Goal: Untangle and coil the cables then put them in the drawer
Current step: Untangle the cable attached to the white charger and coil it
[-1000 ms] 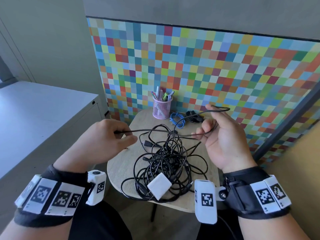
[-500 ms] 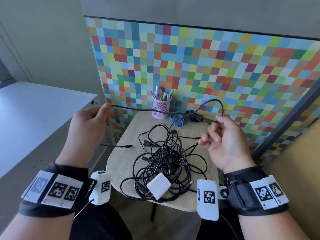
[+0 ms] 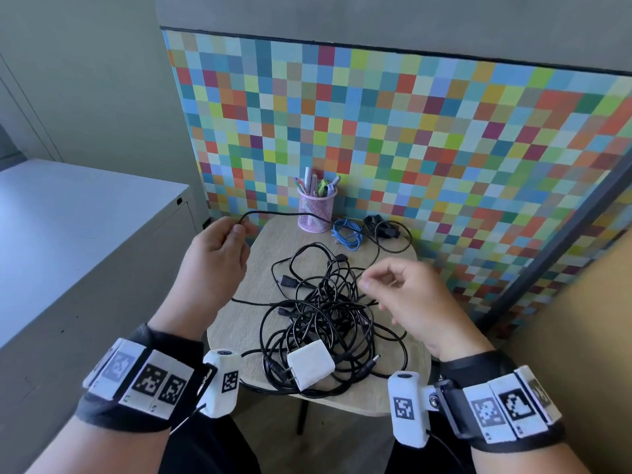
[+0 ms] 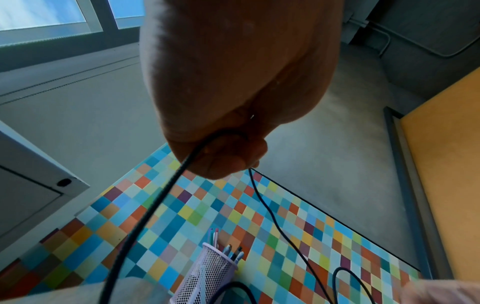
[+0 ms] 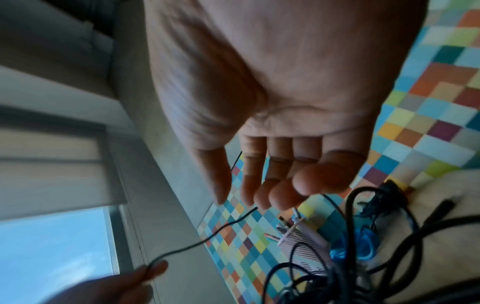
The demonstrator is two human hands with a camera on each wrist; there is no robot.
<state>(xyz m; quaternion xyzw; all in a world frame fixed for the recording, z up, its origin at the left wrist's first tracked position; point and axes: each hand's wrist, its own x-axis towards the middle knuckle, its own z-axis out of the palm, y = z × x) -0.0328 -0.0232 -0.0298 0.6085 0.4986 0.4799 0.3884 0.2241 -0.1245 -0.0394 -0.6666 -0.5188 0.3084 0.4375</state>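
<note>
While left hand (image 3: 219,248) pinches black cable (image 3: 273,213), right hand (image 3: 410,295) hovers empty, fingers loose; pink pen cup (image 3: 316,208) behind tangle (image 3: 328,316).

An office corner: a mesh pen cup (image 3: 316,208) at 12 o'clock on a small round table (image 3: 239,323); a multicoloured checkered partition (image 3: 427,148) behind; a grey cabinet (image 3: 68,206) at 9 o'clock; window (image 4: 46,14) beyond.

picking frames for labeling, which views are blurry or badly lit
Head view: evenly lit and sharp, only the right hand motion-smeared. Left wrist view: left hand dark against the bright window, thin black cable crisp. Right wrist view: soft throughout, cable pile smeared.
</note>
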